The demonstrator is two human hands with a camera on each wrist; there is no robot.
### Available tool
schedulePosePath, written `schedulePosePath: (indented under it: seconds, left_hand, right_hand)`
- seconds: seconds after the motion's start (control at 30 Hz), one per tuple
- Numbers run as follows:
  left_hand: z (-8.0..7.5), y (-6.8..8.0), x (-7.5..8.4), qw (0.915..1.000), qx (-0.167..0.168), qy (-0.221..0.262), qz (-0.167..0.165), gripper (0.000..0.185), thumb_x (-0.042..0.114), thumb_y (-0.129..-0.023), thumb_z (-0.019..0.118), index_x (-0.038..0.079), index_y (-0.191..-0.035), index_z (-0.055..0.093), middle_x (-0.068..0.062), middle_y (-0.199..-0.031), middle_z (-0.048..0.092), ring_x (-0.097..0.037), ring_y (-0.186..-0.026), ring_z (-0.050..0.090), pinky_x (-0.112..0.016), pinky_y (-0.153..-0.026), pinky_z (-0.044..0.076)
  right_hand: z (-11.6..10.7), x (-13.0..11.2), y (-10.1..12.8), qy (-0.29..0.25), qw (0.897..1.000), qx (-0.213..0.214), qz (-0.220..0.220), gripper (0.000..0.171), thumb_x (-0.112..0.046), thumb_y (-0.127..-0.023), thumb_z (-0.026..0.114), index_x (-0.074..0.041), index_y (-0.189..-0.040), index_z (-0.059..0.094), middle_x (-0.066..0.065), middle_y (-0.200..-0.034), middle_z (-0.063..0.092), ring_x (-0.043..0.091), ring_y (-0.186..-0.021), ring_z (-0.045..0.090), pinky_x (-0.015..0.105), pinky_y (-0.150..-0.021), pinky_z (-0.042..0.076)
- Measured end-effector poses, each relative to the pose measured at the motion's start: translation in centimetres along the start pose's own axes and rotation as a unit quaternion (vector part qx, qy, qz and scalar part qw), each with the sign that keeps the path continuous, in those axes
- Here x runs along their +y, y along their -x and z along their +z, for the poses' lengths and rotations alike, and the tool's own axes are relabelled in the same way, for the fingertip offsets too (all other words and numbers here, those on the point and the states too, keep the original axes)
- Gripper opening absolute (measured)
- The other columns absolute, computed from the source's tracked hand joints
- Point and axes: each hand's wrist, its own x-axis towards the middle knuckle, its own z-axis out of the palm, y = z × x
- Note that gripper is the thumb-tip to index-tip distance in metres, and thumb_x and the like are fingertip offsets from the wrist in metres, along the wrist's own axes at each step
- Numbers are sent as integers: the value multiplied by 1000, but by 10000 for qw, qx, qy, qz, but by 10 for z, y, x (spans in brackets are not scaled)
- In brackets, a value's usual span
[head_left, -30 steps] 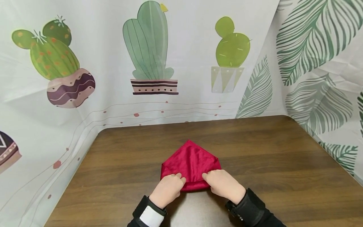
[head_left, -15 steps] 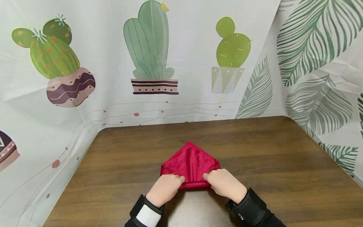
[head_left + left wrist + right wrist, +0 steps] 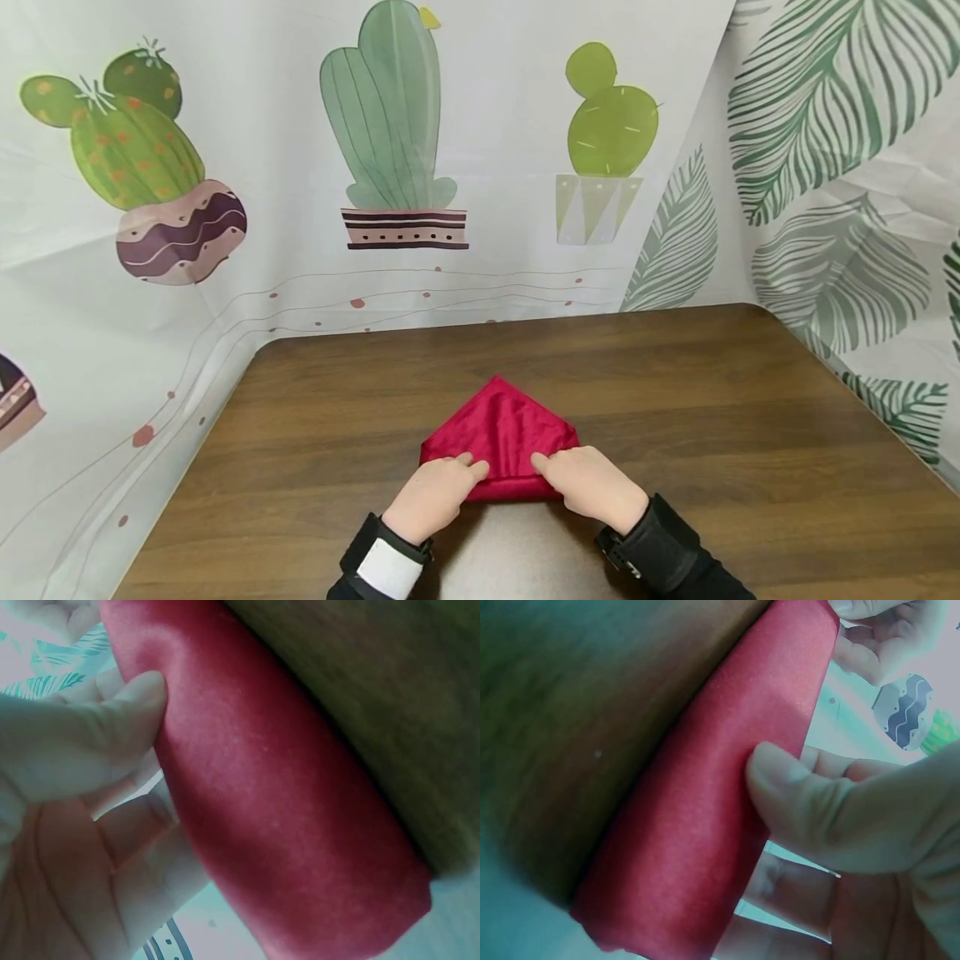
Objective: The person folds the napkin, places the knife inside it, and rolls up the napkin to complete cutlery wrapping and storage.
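Observation:
A shiny red cloth (image 3: pixel 501 429) lies on the brown table, its far end a point and its near edge a thick folded or rolled band (image 3: pixel 513 489). My left hand (image 3: pixel 431 497) pinches the left part of this band. In the left wrist view, the left thumb (image 3: pixel 142 697) presses the near face while the other fingers go behind the fabric. My right hand (image 3: pixel 597 487) grips the band's right part in the same way. Its thumb (image 3: pixel 780 776) dents the cloth in the right wrist view, and the fingertips are hidden behind the band.
The wood-grain table (image 3: pixel 330 400) spreads around the cloth on all sides. Behind it hangs a white backdrop (image 3: pixel 510 150) printed with cacti, and a leaf-printed sheet (image 3: pixel 832 183) is at the right. Both wrists wear black bands (image 3: pixel 660 542).
The cloth's far tip has come slightly nearer to me, and its near edge has shifted a little away. My left hand has moved slightly left; the right hand has hardly moved.

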Motion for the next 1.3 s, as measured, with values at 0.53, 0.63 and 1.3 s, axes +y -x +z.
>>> schedulePosePath:
  seconds: [0.53,0.63,1.3]
  left_hand:
    - [0,0,-1,9984,55,487,-277,22,-3,-69,68,14,-80,60,-1,-71,50,-13,-68,53,-19,-54,44]
    - [1,-1,-1,9982,126,500,-291,20,-3,-70,68,12,-81,61,-2,-70,50,-13,-68,53,-18,-55,44]
    - [6,0,3,9952,769,-413,-437,5,9,-65,67,12,-63,64,-1,-62,45,-17,-57,46,-24,-44,41]
  right_hand:
    - [-3,-10,-3,649,9964,506,198,25,0,-64,72,-13,-72,51,2,-66,51,18,-60,51,25,-45,40]
    - [-4,-12,-4,583,9973,353,265,23,-1,-65,72,-12,-74,54,4,-69,55,18,-62,53,26,-48,43]
    - [1,-12,-7,270,9988,-151,386,24,-11,-63,77,-10,-82,61,5,-76,55,20,-71,55,27,-55,46]
